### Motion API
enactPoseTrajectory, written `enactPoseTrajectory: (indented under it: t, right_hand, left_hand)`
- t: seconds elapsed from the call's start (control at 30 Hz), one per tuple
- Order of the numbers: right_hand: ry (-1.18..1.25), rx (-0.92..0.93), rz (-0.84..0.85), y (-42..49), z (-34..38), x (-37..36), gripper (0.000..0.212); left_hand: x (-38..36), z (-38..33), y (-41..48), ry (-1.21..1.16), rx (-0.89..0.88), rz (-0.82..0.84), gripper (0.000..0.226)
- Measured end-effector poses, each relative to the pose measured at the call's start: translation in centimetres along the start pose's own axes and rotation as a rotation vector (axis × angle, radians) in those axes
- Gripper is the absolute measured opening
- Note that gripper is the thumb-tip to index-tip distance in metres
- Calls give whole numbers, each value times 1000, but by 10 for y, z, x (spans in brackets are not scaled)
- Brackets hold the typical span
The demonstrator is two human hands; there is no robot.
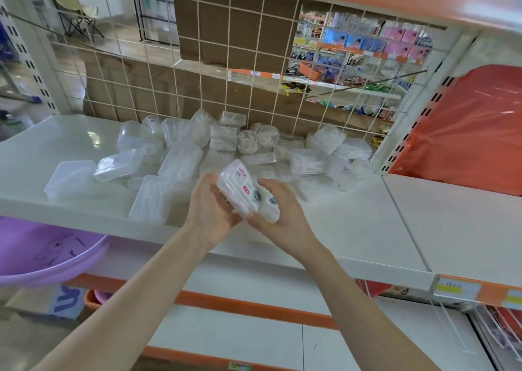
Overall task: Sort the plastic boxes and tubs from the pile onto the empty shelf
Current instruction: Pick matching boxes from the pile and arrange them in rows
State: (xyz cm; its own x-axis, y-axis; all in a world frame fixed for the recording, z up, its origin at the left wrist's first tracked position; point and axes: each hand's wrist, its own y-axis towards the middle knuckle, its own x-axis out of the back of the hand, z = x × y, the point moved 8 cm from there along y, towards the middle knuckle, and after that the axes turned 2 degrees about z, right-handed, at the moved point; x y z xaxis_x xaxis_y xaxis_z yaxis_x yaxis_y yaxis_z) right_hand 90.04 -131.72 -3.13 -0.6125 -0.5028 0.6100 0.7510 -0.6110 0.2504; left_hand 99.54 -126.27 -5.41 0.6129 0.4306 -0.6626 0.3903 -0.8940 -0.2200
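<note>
left hand [210, 211] + right hand [285, 218]: hold labelled boxes [240, 188] | pile [226, 144] behind, on shelf [367, 229]

Back panel: white wire grid [199, 59], brown cardboard [245, 25] behind.
Floor: wood [113, 45], folding chair [74, 6] far left.
Beyond: stocked aisle shelves [353, 51].

The white shelf [56, 141] carries a loose pile of clear plastic boxes [180, 161] spreading from its back edge towards the front — round tubs [248, 141] near the back, one flat box [69, 178] lying apart at the left.
</note>
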Motion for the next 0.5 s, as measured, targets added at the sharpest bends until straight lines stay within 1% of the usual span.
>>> enactPoseTrajectory:
  t: [0.07,0.13,0.2,0.23,0.3,0.43,0.47,0.5]
  right_hand:
    - [12,13,28,-1,5,0,73]
    - [23,11,43,-3,9,2,68]
    - [15,25,14,-3,11,6,63]
    - [4,29,-20,-3,12,10,63]
    - [-8,7,-100,-3,10,17,61]
    - [-39,-32,-204,-1,3,22,59]
    - [-45,-24,-213,0,3,22,59]
    - [-54,-14,-217,0,3,21,58]
  left_hand:
    - [-5,4,-2,-85,16,60,44]
    - [-5,8,-1,-127,17,76,48]
    - [-3,9,0,-127,13,77,50]
    - [-1,9,1,-91,9,72,49]
    - [1,9,2,-3,-9,72,39]
    - [-3,15,0,231,-52,137,24]
    - [-3,16,-1,262,-65,155,22]
    - [-3,16,-1,291,-86,164,27]
